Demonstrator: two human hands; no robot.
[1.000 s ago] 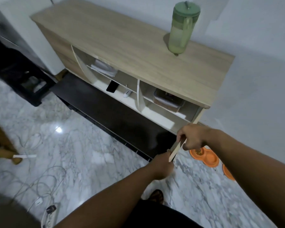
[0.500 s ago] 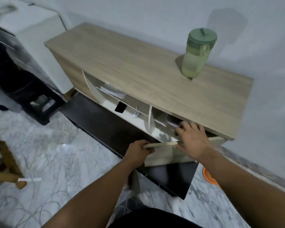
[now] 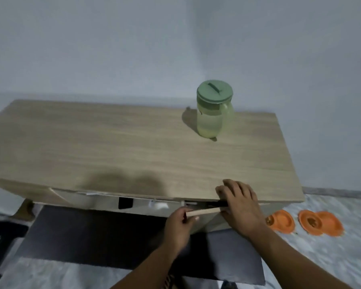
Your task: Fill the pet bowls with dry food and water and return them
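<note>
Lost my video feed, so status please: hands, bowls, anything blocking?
Left hand grips cabinet door edge; right hand rests on it. Orange bowls on floor, unfilled. Green pitcher untouched on cabinet top.

No readable text, label, brand or number appears on anything in this blurred view.

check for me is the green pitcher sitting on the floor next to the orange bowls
No, the green pitcher stands on the wooden cabinet top, while the orange bowls lie on the floor.
</note>
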